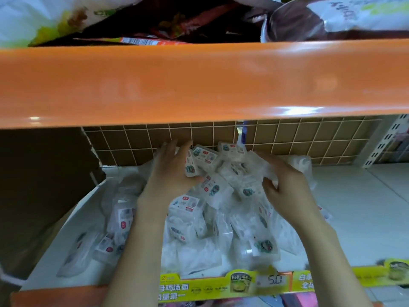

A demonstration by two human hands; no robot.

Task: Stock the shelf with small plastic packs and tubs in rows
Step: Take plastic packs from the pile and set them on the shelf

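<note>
Several small clear plastic packs (192,220) with white labels lie in a loose heap on the white shelf board (358,209). At the back of the heap, my left hand (171,167) holds an upright pack (190,165) between thumb and fingers, close to the wire grid. My right hand (285,187) grips crinkled clear packs (263,171) on the heap's right side. More packs (230,151) lean against the grid behind both hands.
An orange shelf edge (199,80) hangs overhead, with bagged goods on top. A wire grid back panel (287,138) closes the rear. A brown cardboard wall (44,185) stands at left. A yellow price strip (221,284) runs along the front edge.
</note>
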